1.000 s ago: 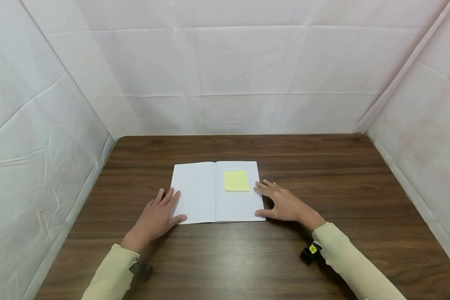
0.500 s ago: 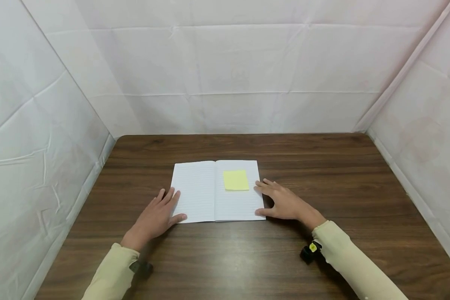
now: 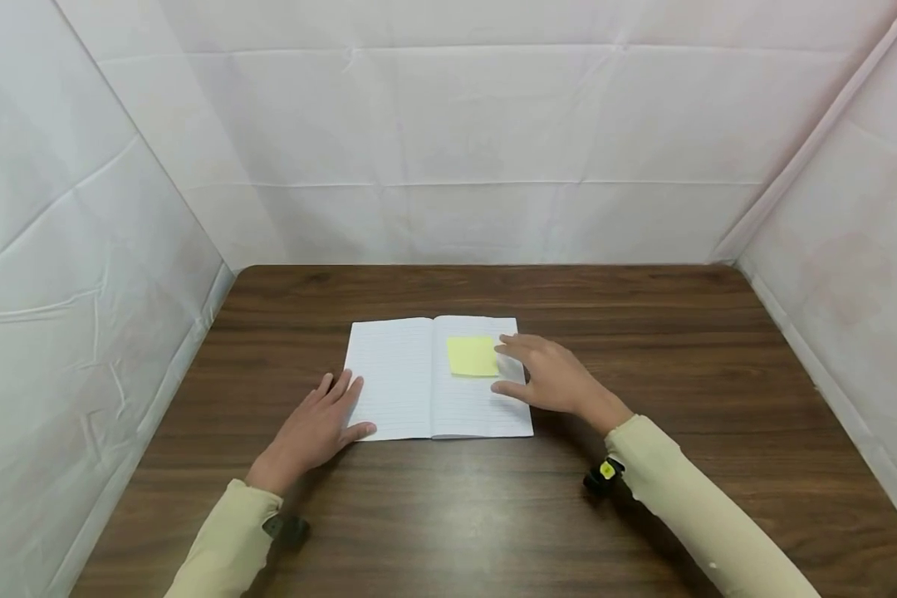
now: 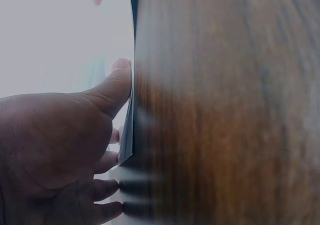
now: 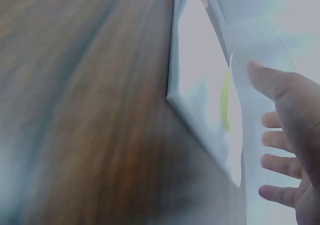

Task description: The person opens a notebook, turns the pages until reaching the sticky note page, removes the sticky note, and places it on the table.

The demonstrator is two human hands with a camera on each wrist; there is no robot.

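The open notebook (image 3: 437,378) lies flat on the table (image 3: 643,332), spine running away from the person. The yellow sticky note (image 3: 472,355) sits on the notebook's right page, toward its far edge. The right hand (image 3: 549,379) hovers over that page's right side, fingers loosely spread, gripping nothing, fingertips just at the note's right edge, so the note lies to its left. The left hand (image 3: 316,430) rests flat at the notebook's near-left corner, well apart from the note.
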